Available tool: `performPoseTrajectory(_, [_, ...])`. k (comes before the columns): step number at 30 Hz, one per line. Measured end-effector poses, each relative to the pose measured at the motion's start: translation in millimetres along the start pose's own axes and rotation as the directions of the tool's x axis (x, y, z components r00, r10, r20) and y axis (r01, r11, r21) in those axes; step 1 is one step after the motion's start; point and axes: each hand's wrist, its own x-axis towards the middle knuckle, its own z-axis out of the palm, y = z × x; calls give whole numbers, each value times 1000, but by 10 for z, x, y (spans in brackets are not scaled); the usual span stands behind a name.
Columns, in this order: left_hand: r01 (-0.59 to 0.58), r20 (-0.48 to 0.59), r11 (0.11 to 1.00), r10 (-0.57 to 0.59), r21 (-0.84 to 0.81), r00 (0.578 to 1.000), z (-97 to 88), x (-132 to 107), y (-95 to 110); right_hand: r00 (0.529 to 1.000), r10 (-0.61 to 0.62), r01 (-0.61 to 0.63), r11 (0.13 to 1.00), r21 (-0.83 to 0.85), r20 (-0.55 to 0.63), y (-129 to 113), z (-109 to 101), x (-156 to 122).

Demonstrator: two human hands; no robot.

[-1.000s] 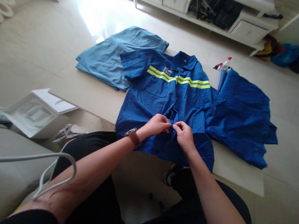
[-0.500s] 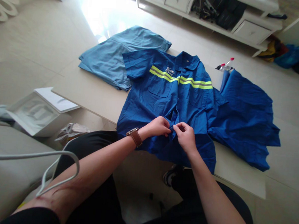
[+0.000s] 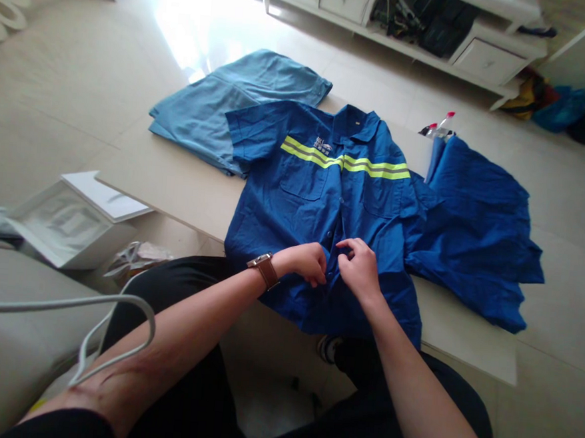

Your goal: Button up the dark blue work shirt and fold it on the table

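A dark blue work shirt [image 3: 298, 206] with a yellow reflective stripe lies face up on a low beige table [image 3: 175, 184], its hem hanging over the near edge. My left hand [image 3: 305, 261], with a brown watch on the wrist, pinches the left side of the shirt's button placket near the hem. My right hand [image 3: 358, 269] pinches the placket's right side, fingers curled, close against the left hand. Both hands are closed on the fabric.
A light blue garment [image 3: 230, 108] lies folded at the table's far left. Another dark blue garment [image 3: 477, 225] is spread at the right, with small bottles [image 3: 436, 127] behind it. A white box [image 3: 69, 220] stands on the floor at left. A white cable [image 3: 88, 338] crosses my left arm.
Both hands have shifted slightly down the placket towards the hem. The shirt has been tugged a little to the left on the table.
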Motion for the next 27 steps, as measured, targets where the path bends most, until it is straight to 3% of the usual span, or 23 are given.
performPoseTrajectory(7, [-49,53,993,44,106,998,91,-6,11,988,139,-118,955,-273,60,-90,1,-22])
performPoseTrajectory(14, [-42,94,983,26,179,995,55,-25,-6,990,118,-98,970,-223,80,12,76,16])
performPoseTrajectory(16, [-66,0,984,67,168,998,-8,-45,-2,993,103,-91,979,-183,60,42,81,24])
performPoseTrajectory(18, [-73,-202,982,109,174,973,-58,-62,4,995,91,-84,986,-145,41,52,73,23])
performPoseTrajectory(21, [-47,-501,978,144,201,853,-67,-46,-5,995,97,-94,991,-94,31,36,49,13])
performPoseTrajectory(23, [-44,-577,973,171,227,799,-35,-2,-33,993,114,-112,992,-56,32,16,30,9])
performPoseTrajectory(27, [-37,-602,961,200,273,773,31,98,-95,991,131,-132,991,11,16,-17,-1,9])
